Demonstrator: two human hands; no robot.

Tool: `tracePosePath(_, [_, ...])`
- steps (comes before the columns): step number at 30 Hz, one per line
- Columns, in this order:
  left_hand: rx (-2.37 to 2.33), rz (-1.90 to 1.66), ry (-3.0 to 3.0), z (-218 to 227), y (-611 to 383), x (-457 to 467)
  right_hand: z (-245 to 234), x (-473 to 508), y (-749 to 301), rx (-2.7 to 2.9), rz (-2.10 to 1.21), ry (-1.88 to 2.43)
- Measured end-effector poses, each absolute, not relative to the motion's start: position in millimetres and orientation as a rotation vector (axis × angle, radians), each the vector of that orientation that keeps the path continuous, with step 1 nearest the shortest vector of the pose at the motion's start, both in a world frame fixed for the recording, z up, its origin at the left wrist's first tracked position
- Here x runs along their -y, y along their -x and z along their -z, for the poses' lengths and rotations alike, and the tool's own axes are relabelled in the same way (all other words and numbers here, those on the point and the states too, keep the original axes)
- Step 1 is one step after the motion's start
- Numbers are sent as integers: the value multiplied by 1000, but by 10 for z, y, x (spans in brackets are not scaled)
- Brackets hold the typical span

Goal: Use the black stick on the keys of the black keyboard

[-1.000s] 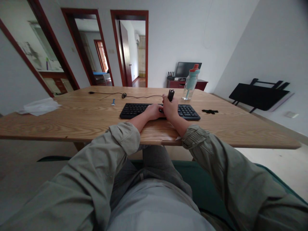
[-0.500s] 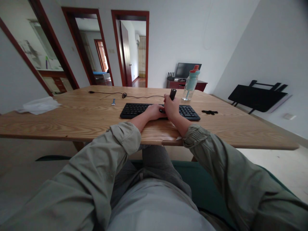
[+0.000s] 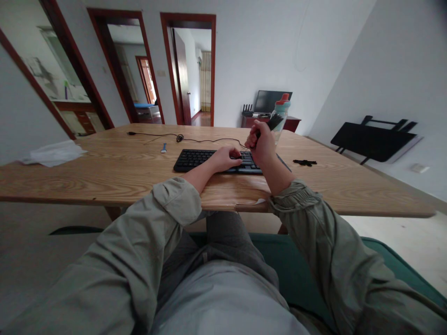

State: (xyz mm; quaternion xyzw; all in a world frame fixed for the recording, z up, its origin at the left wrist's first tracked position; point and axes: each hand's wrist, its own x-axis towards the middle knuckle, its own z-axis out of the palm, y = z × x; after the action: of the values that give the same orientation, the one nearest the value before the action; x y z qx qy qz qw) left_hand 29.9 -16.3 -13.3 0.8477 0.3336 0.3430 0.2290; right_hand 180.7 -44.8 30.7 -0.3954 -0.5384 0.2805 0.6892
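A black keyboard (image 3: 202,159) lies on the wooden table (image 3: 122,167) in front of me. My left hand (image 3: 226,159) rests on its keys near the middle, fingers curled down onto them. My right hand (image 3: 261,142) is lifted above the keyboard's right end, closed around a small dark tool (image 3: 274,122) that sticks out up and to the right, in front of the water bottle (image 3: 281,108). I cannot tell what the tool is.
A black cable (image 3: 181,137) runs across the far side of the table, with a small blue item (image 3: 164,148) beside it. Small black pieces (image 3: 305,162) lie right of the keyboard. White cloth (image 3: 54,153) sits at the left end. A folded black table (image 3: 375,137) leans on the right wall.
My right hand has risen off the keyboard with the dark tool and tilted it to the right. My left hand has stayed on the keys.
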Motion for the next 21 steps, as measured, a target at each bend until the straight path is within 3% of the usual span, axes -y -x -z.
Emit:
tracePosePath(4, [-948, -1139, -2205, 41, -191, 130, -294, 414, -2094, 1195, -585, 927])
tracePosePath(10, [-943, -1187, -2381, 4, -139, 174, -66, 434, -2189, 1712, -318, 1137])
tracePosePath(21, [-964, -1140, -2676, -11, -203, 288, -135, 499, -2337, 1849, -540, 1081])
